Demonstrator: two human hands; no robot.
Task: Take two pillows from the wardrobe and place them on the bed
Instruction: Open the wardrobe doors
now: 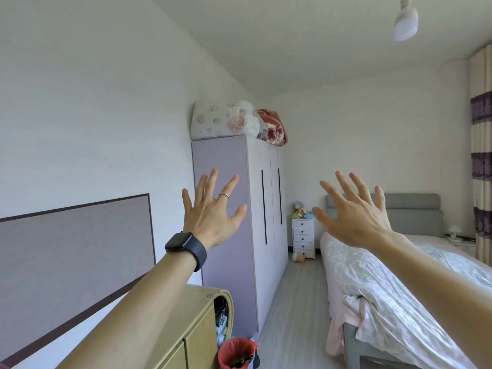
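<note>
A white drawer chest [303, 238] is standing against the far wall, with soft toys [300, 210] sitting on top. A red bin [236, 352] is sitting on the floor beside a beige cabinet [191, 331]. Striped curtains [481, 161] are hanging at the right.

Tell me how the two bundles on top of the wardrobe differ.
The white floral bundle sits nearer the camera and looks bulkier; the red patterned blanket lies behind it, smaller and darker. The white one is pale with pink prints, the red one deep red. Both rest on the wardrobe top.
</note>
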